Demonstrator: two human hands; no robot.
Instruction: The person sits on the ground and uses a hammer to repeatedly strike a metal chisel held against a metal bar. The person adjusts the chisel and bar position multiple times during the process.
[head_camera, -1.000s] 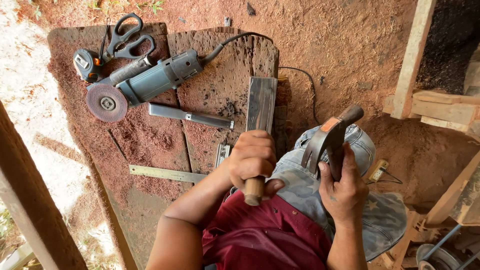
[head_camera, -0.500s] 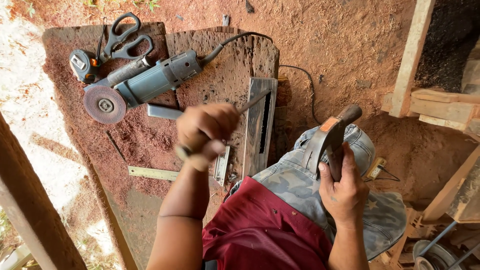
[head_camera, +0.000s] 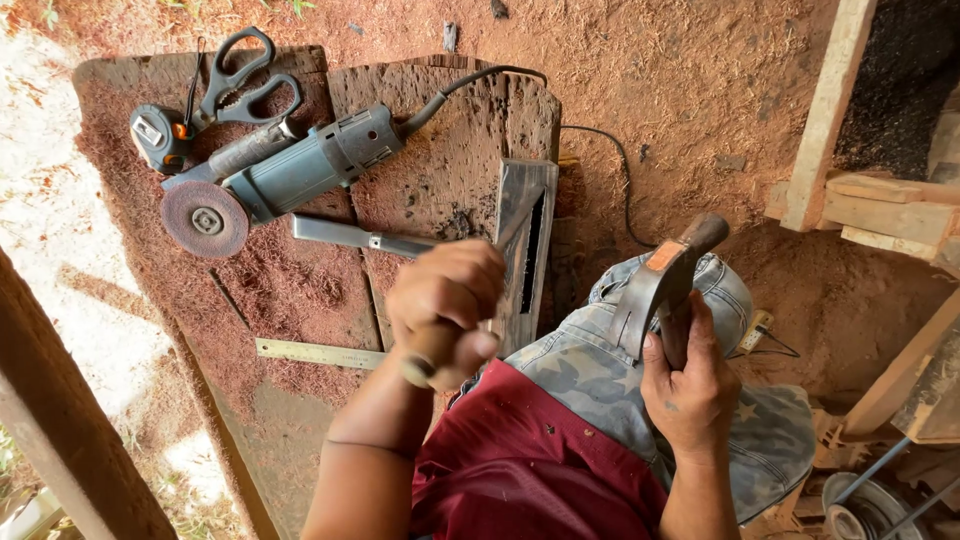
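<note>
**A:** Left hand (head_camera: 445, 310) status?

**B:** Fist closed round a wooden handle (head_camera: 428, 355), butt end poking out below the fingers. Thin metal shaft runs up-right from the fist onto the steel bar (head_camera: 527, 250). Tip itself too small to make out.

**A:** Bar position?

**B:** Flat on the plank (head_camera: 440, 170), just right of the left hand, long axis running away from the person. Grey, scuffed, dark slot along its right side.

**A:** Right hand (head_camera: 690, 385)?

**B:** Wrapped tight round a hammer (head_camera: 665, 285), gripped high on the handle near the head. Head points up-left, orange patch on top. Held over the knee, well apart from the bar.

**A:** Arm pose?

**B:** Left forearm reaches forward, wrist bent down. Right forearm upright, close to the body.

**A:** Other kit?

**B:** Grinder (head_camera: 290, 175), scissors (head_camera: 240, 75), tape measure (head_camera: 160, 135), ruler (head_camera: 320, 353) on the boards, left of the bar.
</note>
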